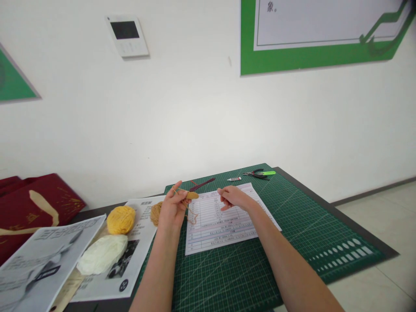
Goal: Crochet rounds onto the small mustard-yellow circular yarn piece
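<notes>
My left hand (175, 203) is raised over the mat with its fingers pinched on a small tan crochet piece (192, 195). Yarn runs across its raised index finger, and a loose tan strand (192, 216) dangles below the piece. To the right, apart from the piece, my right hand (232, 197) hovers over a printed chart sheet (224, 236). Its fingers are curled with the thumb against the index finger; whatever they hold, if anything, is too small to make out. A tan yarn ball (156, 213) lies just left of my left wrist, partly hidden.
Yellow (121, 219) and cream (102, 255) yarn balls lie on printed papers (107, 292) at left, beside a dark red bag (39, 206). The green cutting mat (227, 281) bears a dark red strip (203, 184), a small tube (234, 179) and pliers (255, 173) near the wall.
</notes>
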Action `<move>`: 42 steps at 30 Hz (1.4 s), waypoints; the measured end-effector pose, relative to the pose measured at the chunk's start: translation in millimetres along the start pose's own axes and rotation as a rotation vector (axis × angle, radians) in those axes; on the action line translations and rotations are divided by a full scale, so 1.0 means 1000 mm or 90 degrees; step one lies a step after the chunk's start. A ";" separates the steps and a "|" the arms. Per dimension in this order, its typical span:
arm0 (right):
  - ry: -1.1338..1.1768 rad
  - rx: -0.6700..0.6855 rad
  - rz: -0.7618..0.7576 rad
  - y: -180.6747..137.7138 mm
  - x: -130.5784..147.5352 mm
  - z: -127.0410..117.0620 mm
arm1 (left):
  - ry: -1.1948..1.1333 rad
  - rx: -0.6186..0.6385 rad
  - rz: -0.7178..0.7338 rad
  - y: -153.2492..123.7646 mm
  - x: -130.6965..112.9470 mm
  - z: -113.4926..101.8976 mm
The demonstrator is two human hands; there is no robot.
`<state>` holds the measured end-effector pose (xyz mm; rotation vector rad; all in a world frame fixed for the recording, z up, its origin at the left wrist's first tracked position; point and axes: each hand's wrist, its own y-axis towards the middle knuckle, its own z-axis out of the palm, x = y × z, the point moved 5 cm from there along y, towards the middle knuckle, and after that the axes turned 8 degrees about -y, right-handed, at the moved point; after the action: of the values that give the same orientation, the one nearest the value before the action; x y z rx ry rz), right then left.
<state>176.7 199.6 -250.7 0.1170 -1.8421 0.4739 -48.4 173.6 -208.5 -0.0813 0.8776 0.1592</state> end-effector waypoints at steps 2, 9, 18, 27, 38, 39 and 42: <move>-0.001 0.003 -0.001 0.001 0.001 0.002 | 0.001 0.001 0.000 0.000 0.001 0.000; 0.006 0.002 -0.008 0.002 0.003 0.008 | 0.000 0.007 0.002 0.001 0.003 -0.001; 0.025 -0.001 -0.036 0.003 0.001 0.007 | -0.008 0.023 -0.003 0.001 0.002 -0.001; 0.029 0.013 -0.164 -0.007 0.017 0.009 | 0.025 0.031 0.011 -0.001 0.004 0.001; 0.170 -0.141 -0.327 -0.006 0.041 0.038 | 0.115 0.139 0.021 -0.025 0.012 0.030; 0.182 -0.163 -0.320 -0.005 0.038 0.038 | 0.123 0.145 0.019 -0.025 0.013 0.031; 0.210 -0.237 -0.295 0.000 0.031 0.035 | 0.146 0.154 0.024 -0.025 0.013 0.032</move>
<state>135.7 191.5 -230.8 0.1924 -1.4863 -0.1680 -11.5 154.3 -198.5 0.1453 1.1214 0.0784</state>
